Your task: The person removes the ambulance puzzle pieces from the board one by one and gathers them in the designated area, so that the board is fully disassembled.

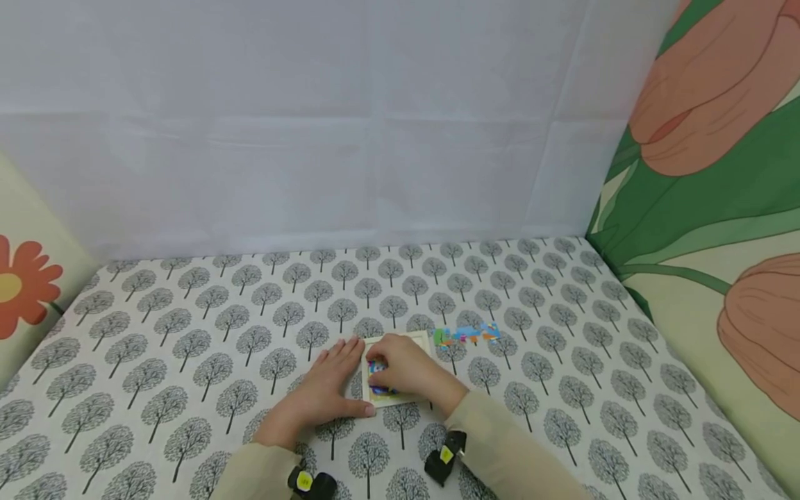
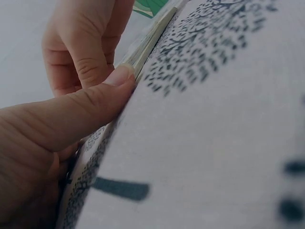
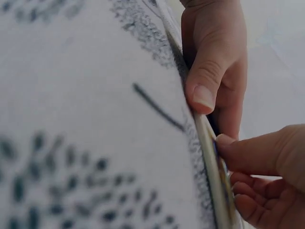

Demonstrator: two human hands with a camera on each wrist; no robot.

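- Right grip point(image 1: 403, 364): fingers bent over coloured pieces point(image 1: 381, 391); cannot tell whether it pinches one
- Left grip point(image 1: 325, 392): spread wide; thumb touching the puzzle tray's point(image 1: 421, 337) 7 o'clock corner
- Step, I judge: working pieces inside the tray; next move calls for fine fingertip control, tray steadied
- Tray: flat on tree-print cloth point(image 1: 500, 430); sides roughly 12-to-6; nearly square, long axis uncertain
- Multicoloured row point(image 1: 467, 335): just beside tray, 2 o'clock; long axis roughly 9-to-3
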